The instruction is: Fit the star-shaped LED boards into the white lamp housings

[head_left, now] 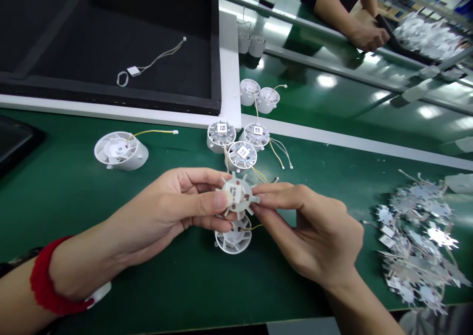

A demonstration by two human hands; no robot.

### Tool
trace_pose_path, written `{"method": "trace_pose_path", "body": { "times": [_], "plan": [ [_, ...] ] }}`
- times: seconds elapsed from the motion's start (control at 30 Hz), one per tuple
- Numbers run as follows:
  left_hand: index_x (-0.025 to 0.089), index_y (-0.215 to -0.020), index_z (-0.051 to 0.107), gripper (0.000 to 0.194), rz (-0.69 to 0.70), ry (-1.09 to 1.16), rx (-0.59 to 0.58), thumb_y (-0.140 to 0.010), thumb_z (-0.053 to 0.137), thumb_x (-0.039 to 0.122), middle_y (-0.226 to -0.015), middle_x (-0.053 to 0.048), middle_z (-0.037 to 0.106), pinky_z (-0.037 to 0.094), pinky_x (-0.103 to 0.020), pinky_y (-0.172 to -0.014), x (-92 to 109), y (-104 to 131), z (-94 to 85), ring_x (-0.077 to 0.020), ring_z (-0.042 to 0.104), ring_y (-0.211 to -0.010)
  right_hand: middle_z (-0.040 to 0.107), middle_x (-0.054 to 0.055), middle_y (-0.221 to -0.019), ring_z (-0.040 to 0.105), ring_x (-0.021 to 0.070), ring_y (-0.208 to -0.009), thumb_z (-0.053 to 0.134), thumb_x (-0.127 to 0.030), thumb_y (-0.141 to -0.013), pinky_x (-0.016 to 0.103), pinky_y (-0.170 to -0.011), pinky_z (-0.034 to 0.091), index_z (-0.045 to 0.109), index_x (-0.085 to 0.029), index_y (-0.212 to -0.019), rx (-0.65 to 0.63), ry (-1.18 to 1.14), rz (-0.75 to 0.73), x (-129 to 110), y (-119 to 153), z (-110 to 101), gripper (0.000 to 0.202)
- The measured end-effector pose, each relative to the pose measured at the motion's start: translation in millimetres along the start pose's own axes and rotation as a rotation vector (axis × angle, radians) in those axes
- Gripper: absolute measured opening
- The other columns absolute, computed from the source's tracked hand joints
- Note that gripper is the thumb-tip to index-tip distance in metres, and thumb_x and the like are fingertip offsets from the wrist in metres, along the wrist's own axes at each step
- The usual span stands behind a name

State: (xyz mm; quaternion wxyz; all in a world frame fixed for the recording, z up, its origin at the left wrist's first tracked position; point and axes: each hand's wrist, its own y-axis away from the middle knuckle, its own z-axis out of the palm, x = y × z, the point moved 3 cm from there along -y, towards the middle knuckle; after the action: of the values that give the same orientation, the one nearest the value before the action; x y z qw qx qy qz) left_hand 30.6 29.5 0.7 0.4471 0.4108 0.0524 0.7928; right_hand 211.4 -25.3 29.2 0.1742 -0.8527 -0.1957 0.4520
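Observation:
Between my two hands is a silvery metal disc with spokes [242, 204] and a white printed label on its face. My left hand [192, 197] pinches it, thumb on the label and fingers behind. From the other side, my right hand [306, 226] grips a spoke at its edge with thumb and fingertips. Directly below, partly covered by the disc and my fingers, a white round housing [233, 241] with a yellow wire rests on the green table [177, 281]. Just beyond my hands stand several white housings with labelled spoked discs in them, one being this front housing [242, 155].
A pile of spoked metal discs with wires [417, 246] lies at right. Another white housing [121, 150] lies at left. A black tray [216, 54] holds a small wired white square [133, 71]. Two housings [268, 98] stand behind; across the bench is a co-worker's hand [369, 37].

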Motion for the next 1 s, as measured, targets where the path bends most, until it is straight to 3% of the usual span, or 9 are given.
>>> {"method": "trace_pose_path", "body": {
  "times": [0.17, 0.3, 0.4, 0.5, 0.57, 0.63, 0.8, 0.9, 1.0],
  "plan": [
    [0.023, -0.097, 0.086, 0.028, -0.037, 0.05, 0.014, -0.071, 0.099, 0.021, -0.077, 0.0, 0.081, 0.068, -0.016, -0.065, -3.1, 1.2, -2.5, -0.0108, 0.077, -0.066, 0.085, 0.009, -0.108, 0.077, 0.0178, -0.075, 0.064, 0.001, -0.092, 0.031, -0.064, 0.061, 0.068, -0.021, -0.101, -0.044, 0.286, -0.275, 4.2, 4.3, 2.2, 0.024],
    [0.024, -0.099, 0.086, 0.029, -0.044, 0.038, 0.014, -0.073, 0.099, 0.022, -0.078, 0.0, 0.08, 0.068, -0.017, -0.067, -2.7, 1.4, -4.0, -0.0107, 0.077, -0.068, 0.084, 0.013, -0.107, 0.073, 0.0192, -0.071, 0.067, 0.001, -0.089, 0.034, -0.059, 0.054, 0.07, -0.018, -0.104, -0.027, 0.339, -0.321, 2.7, 5.4, 1.6, 0.024],
    [0.024, -0.096, 0.086, 0.026, 0.016, -0.002, 0.022, -0.073, 0.098, 0.021, -0.079, 0.001, 0.08, 0.068, -0.017, -0.067, 1.3, 0.9, -3.3, -0.0108, 0.077, -0.071, 0.084, 0.008, -0.101, 0.076, 0.0175, -0.078, 0.07, -0.004, -0.091, 0.031, -0.067, 0.058, 0.071, -0.018, -0.099, -0.021, 0.162, -0.138, 0.4, 1.5, -0.5, 0.017],
    [0.021, -0.088, 0.086, 0.021, 0.089, -0.058, 0.024, -0.072, 0.099, 0.023, -0.078, 0.002, 0.08, 0.068, -0.016, -0.065, 5.5, 0.8, -1.2, -0.0116, 0.077, -0.07, 0.081, 0.001, -0.088, 0.074, 0.0136, -0.074, 0.074, -0.015, -0.094, 0.024, -0.065, 0.057, 0.074, -0.022, -0.096, -0.046, -0.087, 0.211, 3.6, -2.3, -2.9, 0.007],
    [0.021, -0.085, 0.086, 0.019, 0.109, -0.089, 0.02, -0.071, 0.099, 0.024, -0.078, 0.001, 0.081, 0.067, -0.015, -0.066, 6.0, 1.0, -0.4, -0.0119, 0.078, -0.067, 0.079, -0.001, -0.085, 0.071, 0.0123, -0.07, 0.075, -0.023, -0.096, 0.022, -0.06, 0.055, 0.076, -0.023, -0.1, -0.104, -0.256, 0.422, 7.4, -3.1, -3.1, 0.005],
    [0.021, -0.085, 0.086, 0.018, 0.11, -0.116, 0.006, -0.073, 0.098, 0.023, -0.079, 0.001, 0.082, 0.066, -0.013, -0.067, 4.9, 1.5, 0.0, -0.0123, 0.079, -0.067, 0.078, 0.0, -0.084, 0.069, 0.0121, -0.069, 0.073, -0.029, -0.099, 0.021, -0.059, 0.054, 0.079, -0.023, -0.104, -0.189, -0.404, 0.54, 10.0, -4.2, -2.6, 0.01],
    [0.022, -0.084, 0.085, 0.013, 0.09, -0.132, -0.029, -0.077, 0.095, 0.019, -0.079, 0.002, 0.082, 0.066, -0.013, -0.068, 1.1, 2.8, 0.1, -0.011, 0.078, -0.067, 0.074, 0.002, -0.08, 0.063, 0.0119, -0.071, 0.074, -0.037, -0.098, 0.023, -0.065, 0.053, 0.08, -0.019, -0.087, -0.342, -0.579, 0.62, 13.1, -8.1, -0.7, 0.022],
    [0.022, -0.086, 0.086, 0.012, 0.074, -0.134, -0.034, -0.079, 0.094, 0.019, -0.08, 0.002, 0.083, 0.065, -0.011, -0.068, 0.0, 2.6, -0.1, -0.0103, 0.078, -0.068, 0.071, 0.001, -0.076, 0.058, 0.0105, -0.065, 0.076, -0.043, -0.096, 0.022, -0.059, 0.05, 0.076, -0.018, -0.083, -0.339, -0.643, 0.659, 13.4, -7.7, 0.8, 0.029],
    [0.022, -0.088, 0.085, 0.015, 0.053, -0.127, -0.033, -0.077, 0.096, 0.022, -0.081, 0.001, 0.083, 0.065, -0.012, -0.067, -1.2, 1.9, -0.3, -0.0106, 0.078, -0.067, 0.068, 0.0, -0.075, 0.056, 0.0104, -0.064, 0.072, -0.036, -0.1, 0.022, -0.057, 0.047, 0.073, -0.018, -0.085, -0.296, -0.525, 0.61, 11.3, -6.6, 0.0, 0.023]
  ]
}}
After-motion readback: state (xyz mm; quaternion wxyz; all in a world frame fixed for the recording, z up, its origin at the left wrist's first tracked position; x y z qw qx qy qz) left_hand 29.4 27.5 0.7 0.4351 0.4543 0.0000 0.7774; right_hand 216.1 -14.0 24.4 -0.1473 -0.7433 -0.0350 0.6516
